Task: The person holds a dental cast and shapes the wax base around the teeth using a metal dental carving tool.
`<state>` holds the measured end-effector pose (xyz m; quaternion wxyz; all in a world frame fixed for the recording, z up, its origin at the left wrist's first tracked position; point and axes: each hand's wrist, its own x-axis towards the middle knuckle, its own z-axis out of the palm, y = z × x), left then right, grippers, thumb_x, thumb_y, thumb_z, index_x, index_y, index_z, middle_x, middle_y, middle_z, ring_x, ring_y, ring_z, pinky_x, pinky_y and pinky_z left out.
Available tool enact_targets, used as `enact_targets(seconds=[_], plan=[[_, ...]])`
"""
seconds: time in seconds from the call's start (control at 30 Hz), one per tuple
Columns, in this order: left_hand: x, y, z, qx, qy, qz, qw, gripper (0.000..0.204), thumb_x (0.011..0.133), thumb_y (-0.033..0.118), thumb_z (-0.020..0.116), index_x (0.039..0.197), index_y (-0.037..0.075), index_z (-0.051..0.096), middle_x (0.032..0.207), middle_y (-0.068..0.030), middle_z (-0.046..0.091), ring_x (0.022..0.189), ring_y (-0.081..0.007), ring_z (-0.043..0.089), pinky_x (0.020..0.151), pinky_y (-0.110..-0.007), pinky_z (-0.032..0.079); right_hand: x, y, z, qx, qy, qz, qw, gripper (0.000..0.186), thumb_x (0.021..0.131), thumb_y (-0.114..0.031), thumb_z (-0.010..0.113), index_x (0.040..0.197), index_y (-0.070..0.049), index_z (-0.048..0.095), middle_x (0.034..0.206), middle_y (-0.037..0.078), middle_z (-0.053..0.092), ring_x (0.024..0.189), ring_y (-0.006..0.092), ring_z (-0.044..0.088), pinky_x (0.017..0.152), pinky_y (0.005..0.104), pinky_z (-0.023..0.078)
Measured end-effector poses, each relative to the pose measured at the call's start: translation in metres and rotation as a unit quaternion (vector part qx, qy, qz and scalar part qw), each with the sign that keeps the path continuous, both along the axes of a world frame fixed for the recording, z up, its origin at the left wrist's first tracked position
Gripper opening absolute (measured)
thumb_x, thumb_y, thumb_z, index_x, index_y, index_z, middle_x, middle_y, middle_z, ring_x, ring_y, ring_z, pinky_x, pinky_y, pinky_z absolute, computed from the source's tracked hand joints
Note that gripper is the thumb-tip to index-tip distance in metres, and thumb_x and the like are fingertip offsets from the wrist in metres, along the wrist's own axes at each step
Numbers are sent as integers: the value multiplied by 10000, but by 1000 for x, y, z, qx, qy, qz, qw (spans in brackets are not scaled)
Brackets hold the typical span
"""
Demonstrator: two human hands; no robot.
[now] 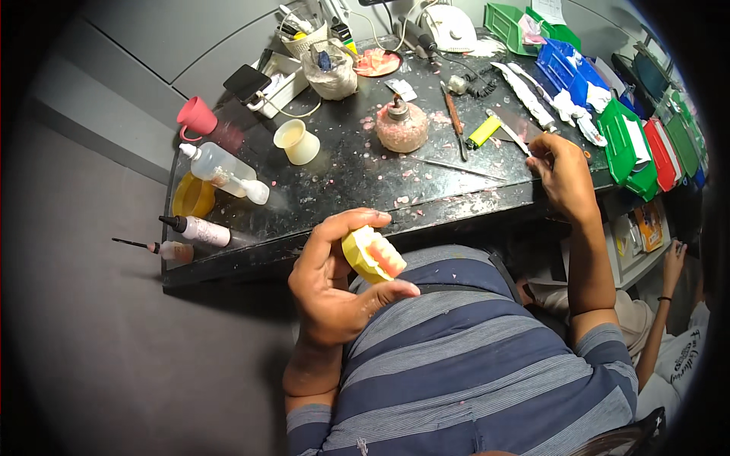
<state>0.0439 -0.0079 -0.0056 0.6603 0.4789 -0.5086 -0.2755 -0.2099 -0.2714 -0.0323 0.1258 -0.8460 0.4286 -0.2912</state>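
My left hand (331,277) is raised in front of the bench edge, closed around a yellow dental cast (360,255). A row of pale teeth set in pink wax (388,259) runs along the cast and faces right. At the right of the bench, my right hand (564,173) has its fingertips pinched at the near end of a slim pale tool (511,134); the fingers partly hide it. Beside that tool lie a yellow-green lighter (484,132) and a reddish-brown-handled wax carver (455,121). A round glass spirit lamp (401,129) stands left of them.
The black bench (342,186) is spotted with wax. At left stand a cream cup (296,142), squeeze bottles (220,169) and a pink cup (197,115). A dish of pink wax (378,63) sits behind. Coloured bins (627,144) line the right; another person's hand (674,262) is beyond.
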Motion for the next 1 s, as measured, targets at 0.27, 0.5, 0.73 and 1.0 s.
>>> enact_targets(seconds=[0.27,0.5,0.73,1.0], plan=[[-4,7,-4,-7,-10,-11,1000,812,656,163,981,1317,-39,555,1280,-167,626,1172,-193,623,1008,-328,530,-16,-11,0,-8,-1,-1,1000,134,851,79,709,969,42,659,916,191,703,853,323,703,802,383,540],[-15,-9,-9,16,59,-20,998,765,704,136,965,1302,-45,524,1219,-194,644,980,-156,644,861,-278,549,-4,11,25,225,-342,206,889,102,958,-8,695,1049,17,656,974,42,686,872,111,652,836,269,537],[-19,-20,-24,57,-7,26,998,666,696,158,984,1086,49,456,933,-72,606,822,-93,604,753,-237,528,48,69,48,213,-423,302,827,112,976,2,682,1063,46,626,928,76,681,817,141,700,771,268,584],[-26,-20,-15,18,170,-88,981,622,715,-54,782,1161,69,366,986,-56,438,819,-105,433,743,-263,444,64,103,40,263,-366,415,790,123,951,-23,702,1053,46,701,984,130,761,913,192,754,797,298,600]])
